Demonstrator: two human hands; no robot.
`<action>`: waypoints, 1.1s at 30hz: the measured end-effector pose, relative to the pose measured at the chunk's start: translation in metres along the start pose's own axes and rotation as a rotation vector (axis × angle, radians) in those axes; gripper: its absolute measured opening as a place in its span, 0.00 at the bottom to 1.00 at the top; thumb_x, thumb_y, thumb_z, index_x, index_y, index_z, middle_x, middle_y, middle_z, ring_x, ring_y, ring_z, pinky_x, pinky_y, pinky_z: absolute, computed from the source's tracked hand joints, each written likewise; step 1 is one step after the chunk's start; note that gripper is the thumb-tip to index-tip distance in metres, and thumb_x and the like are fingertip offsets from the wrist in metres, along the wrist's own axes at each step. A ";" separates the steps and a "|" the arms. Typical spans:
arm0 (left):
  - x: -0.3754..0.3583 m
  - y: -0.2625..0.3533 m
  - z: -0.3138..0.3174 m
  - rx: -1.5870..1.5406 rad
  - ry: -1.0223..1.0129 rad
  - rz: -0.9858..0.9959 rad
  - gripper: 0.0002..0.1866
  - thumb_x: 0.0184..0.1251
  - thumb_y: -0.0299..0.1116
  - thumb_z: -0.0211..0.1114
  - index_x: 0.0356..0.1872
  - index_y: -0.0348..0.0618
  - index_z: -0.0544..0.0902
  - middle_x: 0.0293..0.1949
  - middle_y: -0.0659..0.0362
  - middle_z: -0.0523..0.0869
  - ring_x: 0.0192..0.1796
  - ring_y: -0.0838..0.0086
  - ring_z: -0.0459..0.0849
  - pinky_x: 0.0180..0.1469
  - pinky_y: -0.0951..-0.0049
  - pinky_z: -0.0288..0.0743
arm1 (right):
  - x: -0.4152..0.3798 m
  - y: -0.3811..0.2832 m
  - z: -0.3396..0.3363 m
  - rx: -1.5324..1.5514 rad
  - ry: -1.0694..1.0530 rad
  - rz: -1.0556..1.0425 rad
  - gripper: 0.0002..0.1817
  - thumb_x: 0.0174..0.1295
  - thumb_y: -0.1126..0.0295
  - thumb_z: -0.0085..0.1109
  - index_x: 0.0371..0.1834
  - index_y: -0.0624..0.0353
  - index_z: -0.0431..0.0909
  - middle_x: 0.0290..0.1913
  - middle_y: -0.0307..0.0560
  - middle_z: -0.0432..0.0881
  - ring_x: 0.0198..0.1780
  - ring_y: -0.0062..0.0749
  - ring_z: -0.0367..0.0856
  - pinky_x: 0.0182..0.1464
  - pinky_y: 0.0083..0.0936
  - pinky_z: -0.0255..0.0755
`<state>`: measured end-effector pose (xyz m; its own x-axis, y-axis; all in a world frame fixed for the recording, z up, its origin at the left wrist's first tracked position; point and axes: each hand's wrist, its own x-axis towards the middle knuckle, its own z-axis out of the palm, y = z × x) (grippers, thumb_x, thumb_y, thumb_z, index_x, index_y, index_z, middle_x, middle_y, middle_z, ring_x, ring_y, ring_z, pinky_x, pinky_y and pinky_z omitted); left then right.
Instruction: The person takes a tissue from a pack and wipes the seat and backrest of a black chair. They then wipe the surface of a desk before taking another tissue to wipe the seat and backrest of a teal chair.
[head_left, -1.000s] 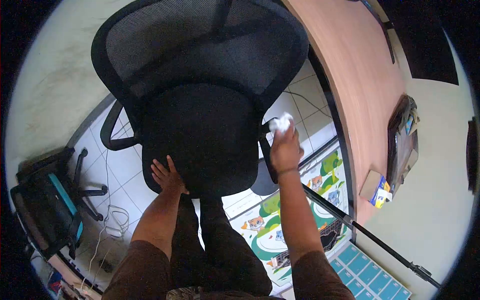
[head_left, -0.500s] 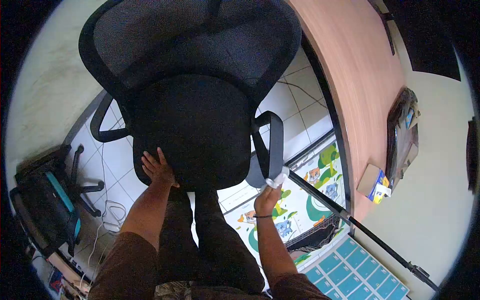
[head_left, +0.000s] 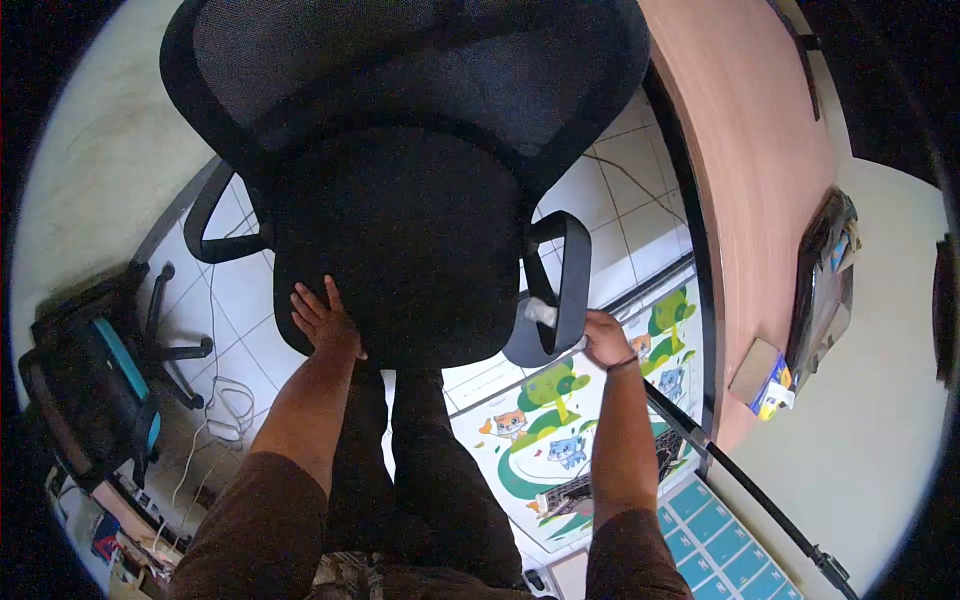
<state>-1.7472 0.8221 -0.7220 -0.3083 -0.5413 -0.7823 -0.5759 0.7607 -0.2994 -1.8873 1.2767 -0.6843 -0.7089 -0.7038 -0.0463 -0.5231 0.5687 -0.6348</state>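
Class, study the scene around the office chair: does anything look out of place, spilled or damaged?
The white cable bundle looks untidy: it lies in loose loops on the floor tiles, beside the teal-striped chair. No spill or damage shows, though the black seat is too dark to judge finely.

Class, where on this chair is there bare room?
Bare: the black fabric seat between left hand and black mesh backrest; also inside the left black plastic armrest loop. Crowded: the right black armrest, with right hand and crumpled white wad.
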 end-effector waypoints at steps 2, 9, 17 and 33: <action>-0.002 0.002 -0.004 0.006 -0.022 -0.009 0.87 0.31 0.49 0.90 0.76 0.55 0.18 0.74 0.34 0.14 0.79 0.39 0.20 0.78 0.39 0.28 | 0.026 0.006 -0.010 0.990 -0.357 0.807 0.08 0.63 0.74 0.64 0.44 0.59 0.87 0.40 0.44 0.90 0.44 0.33 0.87 0.50 0.29 0.79; 0.003 0.004 -0.006 0.057 -0.069 -0.044 0.87 0.30 0.50 0.90 0.76 0.58 0.18 0.74 0.34 0.14 0.79 0.39 0.20 0.78 0.40 0.28 | 0.097 0.010 0.015 0.496 -0.346 0.389 0.10 0.60 0.71 0.70 0.44 0.58 0.88 0.40 0.50 0.88 0.42 0.37 0.88 0.45 0.30 0.80; -0.001 -0.001 -0.005 0.035 -0.018 -0.022 0.85 0.31 0.47 0.90 0.78 0.58 0.22 0.76 0.36 0.16 0.80 0.41 0.21 0.79 0.42 0.28 | 0.103 0.048 0.075 0.424 0.012 0.435 0.09 0.61 0.66 0.71 0.37 0.62 0.88 0.34 0.47 0.89 0.37 0.33 0.86 0.45 0.31 0.79; -0.003 0.004 -0.012 0.094 -0.040 -0.022 0.86 0.29 0.50 0.90 0.78 0.54 0.22 0.76 0.32 0.21 0.80 0.36 0.25 0.78 0.38 0.31 | 0.108 0.097 0.093 -0.169 0.099 0.104 0.14 0.60 0.68 0.70 0.47 0.59 0.81 0.37 0.43 0.85 0.35 0.32 0.82 0.37 0.32 0.78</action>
<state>-1.7576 0.8227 -0.7141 -0.2650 -0.5454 -0.7952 -0.5079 0.7800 -0.3657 -1.9705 1.2166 -0.8224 -0.8018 -0.5972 -0.0237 -0.5105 0.7050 -0.4923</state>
